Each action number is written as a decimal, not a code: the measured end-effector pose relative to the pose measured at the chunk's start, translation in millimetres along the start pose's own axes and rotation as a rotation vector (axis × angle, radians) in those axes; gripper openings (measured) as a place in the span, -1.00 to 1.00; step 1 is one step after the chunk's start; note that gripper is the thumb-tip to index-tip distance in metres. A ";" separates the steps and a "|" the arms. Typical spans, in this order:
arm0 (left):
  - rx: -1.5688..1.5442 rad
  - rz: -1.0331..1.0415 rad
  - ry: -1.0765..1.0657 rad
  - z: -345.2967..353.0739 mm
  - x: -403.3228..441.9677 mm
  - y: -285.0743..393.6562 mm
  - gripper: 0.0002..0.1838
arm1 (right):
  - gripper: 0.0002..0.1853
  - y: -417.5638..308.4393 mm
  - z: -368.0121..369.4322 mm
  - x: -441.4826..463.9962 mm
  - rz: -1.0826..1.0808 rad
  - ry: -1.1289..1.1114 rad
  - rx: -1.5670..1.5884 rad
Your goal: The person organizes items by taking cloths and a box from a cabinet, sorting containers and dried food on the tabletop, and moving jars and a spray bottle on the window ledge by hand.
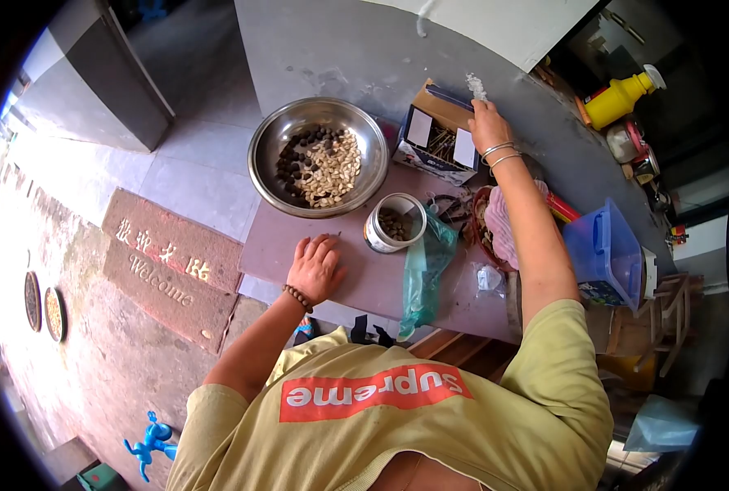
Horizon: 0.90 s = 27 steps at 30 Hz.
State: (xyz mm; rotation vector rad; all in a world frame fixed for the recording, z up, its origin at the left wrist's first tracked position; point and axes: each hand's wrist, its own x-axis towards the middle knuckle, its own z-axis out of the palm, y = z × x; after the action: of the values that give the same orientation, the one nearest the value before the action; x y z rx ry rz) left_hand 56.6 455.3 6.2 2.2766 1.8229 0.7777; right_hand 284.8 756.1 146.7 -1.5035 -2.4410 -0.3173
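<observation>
My left hand (317, 266) lies on the left front edge of the purplish table (356, 270), fingers spread, holding nothing. Beyond it stands a wide metal bowl (258, 159) with dark round nuts or seeds and pale flat ones in separate heaps. A white tub (377, 237) to the hand's right contains brownish pieces. At the far side, my right hand (489, 127) is closed at the back right corner of a cardboard box (434, 168); its fingertips are partly hidden. Thin brownish items lie inside the open box, its white flaps folded out.
A green plastic bag (426, 274) hangs over the table's front edge. To the right are a pink cloth (504, 225), a blue plastic bin (598, 254) and a yellow bottle (622, 98). A welcome mat (172, 274) lies on the floor at left. The grey wall (340, 49) rises behind the table.
</observation>
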 end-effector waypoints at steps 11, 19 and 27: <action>0.020 0.018 0.049 0.5 -0.1 -0.1 -0.71 | -0.73 -9.6 -0.1 -18.9 0.016 -0.007 0.022; 0.020 0.031 0.043 -1.0 -1.3 -2.0 -0.72 | -0.85 -10.9 37.7 -56.5 -0.018 -0.049 0.192; 0.021 0.020 0.029 -1.0 -1.0 -1.1 -0.71 | -0.77 -17.7 28.2 -57.9 -0.016 -0.091 0.135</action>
State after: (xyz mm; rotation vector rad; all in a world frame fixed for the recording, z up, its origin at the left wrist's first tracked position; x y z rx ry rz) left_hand 55.0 454.5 6.3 2.3118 1.8321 0.8022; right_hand 291.1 708.5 100.2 -1.4720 -2.4894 -0.0865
